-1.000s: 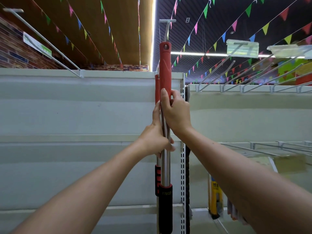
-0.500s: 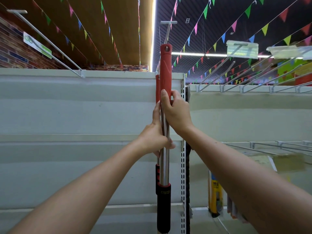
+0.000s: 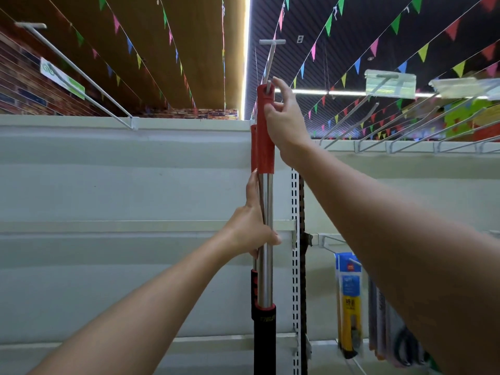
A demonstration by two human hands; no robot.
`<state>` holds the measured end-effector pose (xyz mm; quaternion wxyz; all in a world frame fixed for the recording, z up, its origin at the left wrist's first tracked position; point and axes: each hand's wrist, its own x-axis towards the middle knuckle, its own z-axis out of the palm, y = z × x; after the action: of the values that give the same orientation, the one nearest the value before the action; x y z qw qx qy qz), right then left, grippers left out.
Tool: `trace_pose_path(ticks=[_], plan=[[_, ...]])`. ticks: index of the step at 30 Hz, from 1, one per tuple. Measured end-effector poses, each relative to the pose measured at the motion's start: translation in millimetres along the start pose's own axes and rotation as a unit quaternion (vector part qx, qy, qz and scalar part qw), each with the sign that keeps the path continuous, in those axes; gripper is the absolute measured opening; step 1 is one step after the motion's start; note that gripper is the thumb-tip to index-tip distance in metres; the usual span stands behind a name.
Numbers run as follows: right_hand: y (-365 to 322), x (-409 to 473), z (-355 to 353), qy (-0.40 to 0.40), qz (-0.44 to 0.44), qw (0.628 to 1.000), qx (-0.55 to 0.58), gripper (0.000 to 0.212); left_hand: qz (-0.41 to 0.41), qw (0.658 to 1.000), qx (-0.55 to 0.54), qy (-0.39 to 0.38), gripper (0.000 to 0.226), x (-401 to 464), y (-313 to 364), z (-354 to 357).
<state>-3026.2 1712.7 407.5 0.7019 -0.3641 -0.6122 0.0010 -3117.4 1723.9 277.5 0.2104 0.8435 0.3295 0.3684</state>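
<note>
left grip (image 3: pixel 250 234), right grip (image 3: pixel 284 125): bare | left forearm (image 3: pixel 151 301), right forearm (image 3: pixel 378 226): bare (uncovered to frame edge)

Left hand (image 3: pixel 250 234) is gripping the steel pole (image 3: pixel 266 266) mid-frame; right hand (image 3: pixel 284 120) is holding its red grip (image 3: pixel 265 142) at the white hook (image 3: pixel 269 63), upper centre.

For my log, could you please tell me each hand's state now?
Left hand: grips the red-handled steel pole.
Right hand: holds its red plastic grip.

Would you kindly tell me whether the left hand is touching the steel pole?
Touching. The head view shows the left hand gripping the steel pole, fingers curled round it, below the red grip.
</note>
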Motion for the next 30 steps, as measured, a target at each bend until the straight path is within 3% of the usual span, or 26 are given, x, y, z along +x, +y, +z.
trace_pose_path(ticks=[13, 30], plan=[[19.6, 5.7, 8.1, 0.031, -0.003, 1.000, 0.000, 0.048, 0.004, 1.000, -0.010, 0.002, 0.132, 16.8, -1.2, 0.7], [32.1, 11.8, 11.3, 0.047, -0.037, 0.998, -0.011, 0.047, 0.039, 0.997, 0.015, 0.065, 0.119, 52.7, 1.7, -8.5]])
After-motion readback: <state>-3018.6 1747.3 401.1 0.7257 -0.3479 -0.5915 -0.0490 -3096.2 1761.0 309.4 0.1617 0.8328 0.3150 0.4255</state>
